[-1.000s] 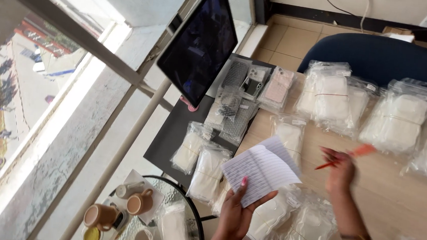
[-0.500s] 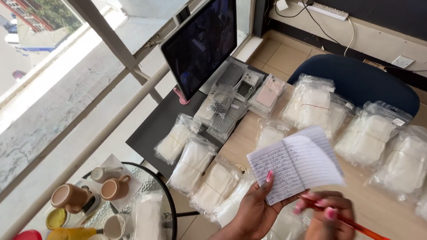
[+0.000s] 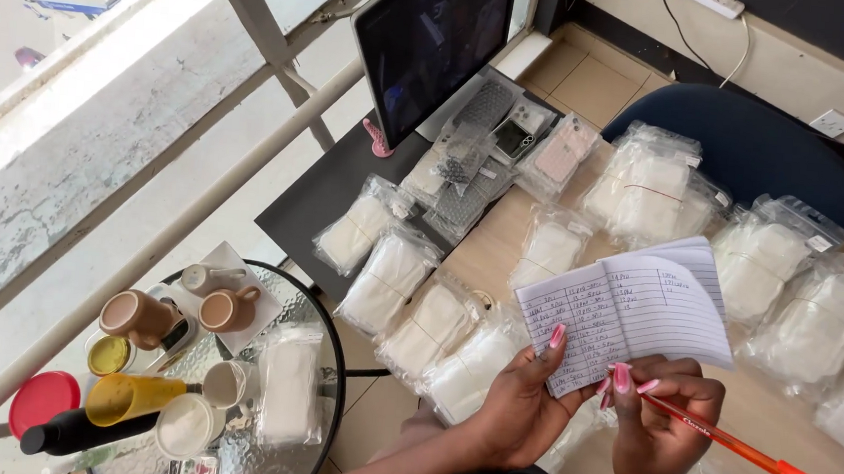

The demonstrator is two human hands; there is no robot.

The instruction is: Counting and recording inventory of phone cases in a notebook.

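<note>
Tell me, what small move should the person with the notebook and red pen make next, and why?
Probably lower the red pen tip onto the open notebook. The left hand holds the lined pages up from below, and the right hand grips the pen just beside the page's lower edge, its tip hidden behind the fingers.

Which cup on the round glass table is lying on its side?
The yellow cup, tipped over beside the black bottle; the brown mugs stand upright.
</note>
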